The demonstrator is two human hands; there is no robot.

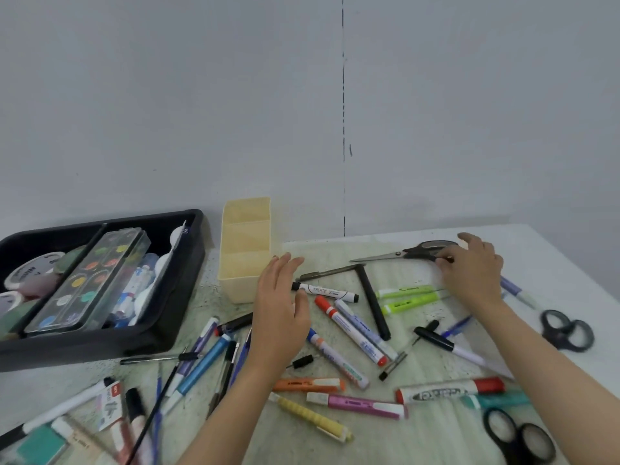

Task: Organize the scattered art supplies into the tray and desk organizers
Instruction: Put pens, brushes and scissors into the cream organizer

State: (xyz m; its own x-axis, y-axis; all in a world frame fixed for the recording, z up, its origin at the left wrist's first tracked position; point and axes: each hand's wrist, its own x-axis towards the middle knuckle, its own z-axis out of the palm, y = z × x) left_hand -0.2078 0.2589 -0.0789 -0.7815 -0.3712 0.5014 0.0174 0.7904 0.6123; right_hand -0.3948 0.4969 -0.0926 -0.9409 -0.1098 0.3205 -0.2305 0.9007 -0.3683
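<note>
mostly, markers lay loose, the tray part-filled, the organizer empty; left hand hovered spread, right hand gripped scissors.

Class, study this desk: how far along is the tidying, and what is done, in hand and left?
Done: the tray holds a paint box and tape rolls. In hand: the right hand grips the grey scissors; the left hand is open. Left: markers, pens and two black scissors lie scattered; the organizer looks unfilled.
</note>
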